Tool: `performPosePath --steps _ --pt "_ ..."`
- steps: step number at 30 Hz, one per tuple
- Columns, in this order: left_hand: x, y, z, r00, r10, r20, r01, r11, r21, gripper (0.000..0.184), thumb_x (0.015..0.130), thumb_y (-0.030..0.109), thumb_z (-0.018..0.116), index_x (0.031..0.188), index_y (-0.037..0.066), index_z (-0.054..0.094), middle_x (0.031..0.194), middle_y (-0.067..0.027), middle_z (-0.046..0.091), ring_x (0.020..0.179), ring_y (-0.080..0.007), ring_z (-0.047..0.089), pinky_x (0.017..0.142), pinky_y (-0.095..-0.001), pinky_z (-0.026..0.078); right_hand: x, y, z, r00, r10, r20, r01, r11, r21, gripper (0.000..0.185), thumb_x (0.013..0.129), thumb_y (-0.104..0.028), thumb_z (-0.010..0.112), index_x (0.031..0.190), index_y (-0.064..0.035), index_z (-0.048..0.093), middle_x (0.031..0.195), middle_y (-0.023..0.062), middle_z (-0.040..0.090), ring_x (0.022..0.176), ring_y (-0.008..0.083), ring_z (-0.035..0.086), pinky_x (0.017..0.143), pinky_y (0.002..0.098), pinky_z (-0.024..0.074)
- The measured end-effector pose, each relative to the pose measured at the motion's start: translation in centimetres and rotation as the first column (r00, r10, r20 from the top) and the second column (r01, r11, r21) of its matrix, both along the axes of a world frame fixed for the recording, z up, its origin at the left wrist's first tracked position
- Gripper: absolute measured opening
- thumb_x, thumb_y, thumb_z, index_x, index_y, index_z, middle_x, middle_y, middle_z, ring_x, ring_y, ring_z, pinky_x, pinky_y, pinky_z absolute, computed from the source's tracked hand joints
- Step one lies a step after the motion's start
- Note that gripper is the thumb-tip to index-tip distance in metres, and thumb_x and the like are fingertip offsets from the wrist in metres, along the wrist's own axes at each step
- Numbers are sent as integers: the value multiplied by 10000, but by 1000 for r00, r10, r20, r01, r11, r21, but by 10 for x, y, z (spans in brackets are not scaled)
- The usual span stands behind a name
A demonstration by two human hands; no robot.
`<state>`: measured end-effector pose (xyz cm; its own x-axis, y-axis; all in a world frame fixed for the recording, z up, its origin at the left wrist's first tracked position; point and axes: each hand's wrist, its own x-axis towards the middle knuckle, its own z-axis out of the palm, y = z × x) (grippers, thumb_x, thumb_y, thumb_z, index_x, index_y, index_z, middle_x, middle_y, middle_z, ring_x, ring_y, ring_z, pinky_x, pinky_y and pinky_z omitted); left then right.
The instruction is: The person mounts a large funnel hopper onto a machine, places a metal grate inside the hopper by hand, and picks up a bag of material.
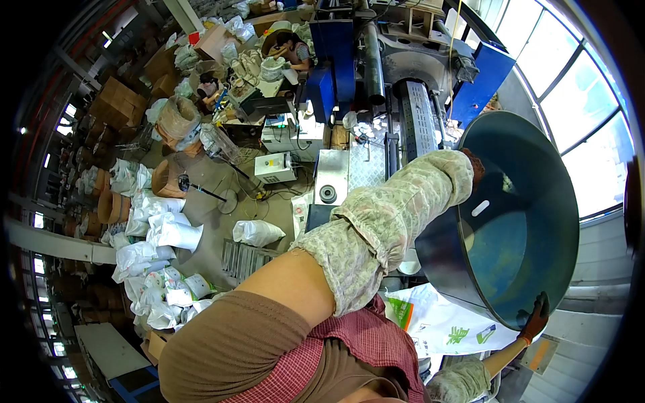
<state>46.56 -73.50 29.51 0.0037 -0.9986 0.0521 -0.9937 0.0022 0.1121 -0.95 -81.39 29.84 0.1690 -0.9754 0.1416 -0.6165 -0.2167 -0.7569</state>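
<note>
A large dark blue-green drum (517, 228), wide open at the top, tilts its mouth towards me on the right. There is a pale oval slot in its wall, and some pale bits cling inside. My left hand (476, 169), in a dark reddish glove, grips the drum's far-left rim; the sleeve hides part of it. At the lower rim, my right hand (535, 320) wears a dark-palmed, orange-cuffed glove, its fingers wrapped over the edge. Below the drum lies a white sack (447, 322) with green print. Camouflage sleeves cover both my forearms.
A blue-framed machine (416, 114) stands ahead, with a metal plate and tubes. Several white sacks (171, 232) pile up on the left floor. One more sack (258, 232) lies near a metal grate (245, 260). Two people sit working at the back. Windows (584, 101) line the right.
</note>
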Motion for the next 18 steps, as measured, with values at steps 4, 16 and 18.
performPosePath --steps 4,16,18 --pt "0 0 -1 1000 2 3 -2 1000 -4 195 538 263 620 620 86 613 577 -86 572 553 -247 571 528 -408 400 -3 -3 -3 1000 11 -24 -12 1000 -21 324 828 -165 465 1127 -57 525 1072 45 560 976 182 523 710 273 463" --pt "1 -7 -16 998 33 59 -26 993 -119 194 542 265 623 624 90 618 585 -83 579 560 -247 576 534 -407 405 7 5 5 998 52 36 -51 998 -19 316 827 -115 446 1117 -17 525 1069 63 569 949 175 542 834 277 409" --pt "-2 3 4 997 39 60 -36 999 -41 210 574 280 611 680 98 624 653 -79 591 631 -244 582 585 -399 417 9 6 8 1000 23 1 -23 1000 -16 309 824 -72 440 1114 1 521 1069 66 572 943 165 547 848 264 409"
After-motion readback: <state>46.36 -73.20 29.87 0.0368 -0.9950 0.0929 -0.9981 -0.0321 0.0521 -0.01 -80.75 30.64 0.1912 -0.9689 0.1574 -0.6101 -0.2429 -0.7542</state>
